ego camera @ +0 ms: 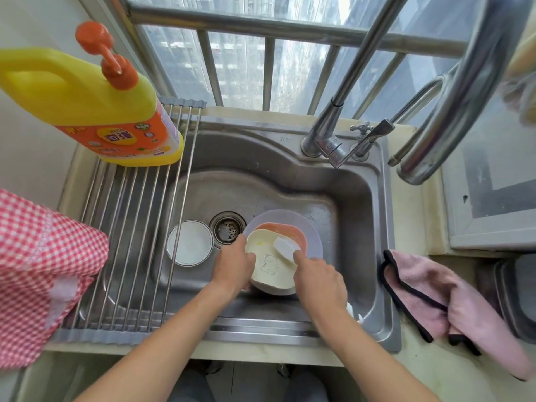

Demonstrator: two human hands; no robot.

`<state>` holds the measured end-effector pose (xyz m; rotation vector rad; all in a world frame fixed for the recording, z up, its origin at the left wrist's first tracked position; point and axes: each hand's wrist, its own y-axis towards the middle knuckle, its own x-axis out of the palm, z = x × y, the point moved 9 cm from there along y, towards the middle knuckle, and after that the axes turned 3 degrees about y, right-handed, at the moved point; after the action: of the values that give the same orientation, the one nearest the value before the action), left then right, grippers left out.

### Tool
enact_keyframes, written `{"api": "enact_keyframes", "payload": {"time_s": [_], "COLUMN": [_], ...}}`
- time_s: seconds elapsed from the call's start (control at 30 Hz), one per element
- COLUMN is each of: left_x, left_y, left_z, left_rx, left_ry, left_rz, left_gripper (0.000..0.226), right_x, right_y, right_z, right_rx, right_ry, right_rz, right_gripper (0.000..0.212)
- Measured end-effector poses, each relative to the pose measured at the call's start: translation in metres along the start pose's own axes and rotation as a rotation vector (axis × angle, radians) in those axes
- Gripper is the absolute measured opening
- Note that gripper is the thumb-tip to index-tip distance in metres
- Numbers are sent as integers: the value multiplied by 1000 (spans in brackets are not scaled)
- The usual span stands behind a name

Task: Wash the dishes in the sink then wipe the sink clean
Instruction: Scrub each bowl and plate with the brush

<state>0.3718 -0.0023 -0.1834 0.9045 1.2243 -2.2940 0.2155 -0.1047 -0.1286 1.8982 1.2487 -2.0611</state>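
Your left hand (233, 264) grips the cream dish (271, 264) low in the sink (290, 169), while your right hand (319, 281), at the dish's four o'clock, presses the white sponge (285, 248) toward its one o'clock rim.

Bowls: two (190, 242) (272, 268); plates: two (313, 230) (293, 232); sponge: one (285, 247); cloths: two (452, 303) (37, 265).

A yellow detergent bottle (87, 103) stands on the roll-up drying rack (130, 227); left of it hangs red checked cloth (37, 265), perhaps an apron.
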Motion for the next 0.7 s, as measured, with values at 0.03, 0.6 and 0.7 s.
{"api": "enact_keyframes", "payload": {"time_s": [0.03,0.6,0.7], "left_x": [3,14,12], "left_y": [1,-1,-1], "left_z": [1,0,0], "left_rx": [12,158,142], "left_ry": [15,164,161], "left_rz": [-2,122,134], "left_gripper": [15,25,29], "right_x": [3,-4,0], "right_y": [3,28,10], "right_z": [-1,1,6], "right_rx": [10,-183,-125], "right_ry": [64,92,-93], "right_rz": [2,-5,-37], "right_gripper": [38,15,27]}}
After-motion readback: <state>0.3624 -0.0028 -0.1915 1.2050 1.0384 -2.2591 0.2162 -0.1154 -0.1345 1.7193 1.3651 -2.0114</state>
